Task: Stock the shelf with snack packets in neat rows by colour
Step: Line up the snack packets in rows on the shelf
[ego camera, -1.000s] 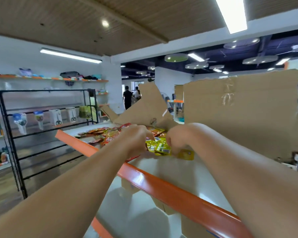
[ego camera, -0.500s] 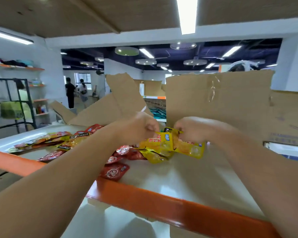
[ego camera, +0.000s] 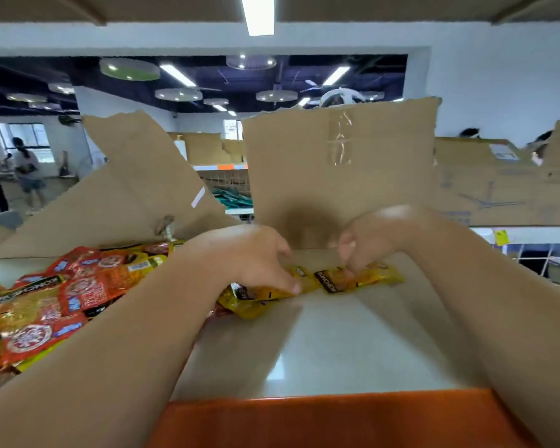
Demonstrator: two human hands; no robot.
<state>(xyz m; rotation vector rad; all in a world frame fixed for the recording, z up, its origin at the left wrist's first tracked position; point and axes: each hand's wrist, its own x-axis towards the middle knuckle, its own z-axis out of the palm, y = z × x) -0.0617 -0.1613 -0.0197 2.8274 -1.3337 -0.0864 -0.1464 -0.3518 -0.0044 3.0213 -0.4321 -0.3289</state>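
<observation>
On shelf [ego camera: 337, 344], yellow packets [ego camera: 356, 279] flat, crosswise.

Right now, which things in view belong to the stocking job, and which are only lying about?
Job: flat yellow snack packets, held by left hand and right hand; red and orange snack packets; white shelf.
Lying about: torn brown cardboard sheets.

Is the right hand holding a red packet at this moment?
No, the right hand pinches a yellow packet lying on the white shelf; the red packets lie off to the left.
</observation>
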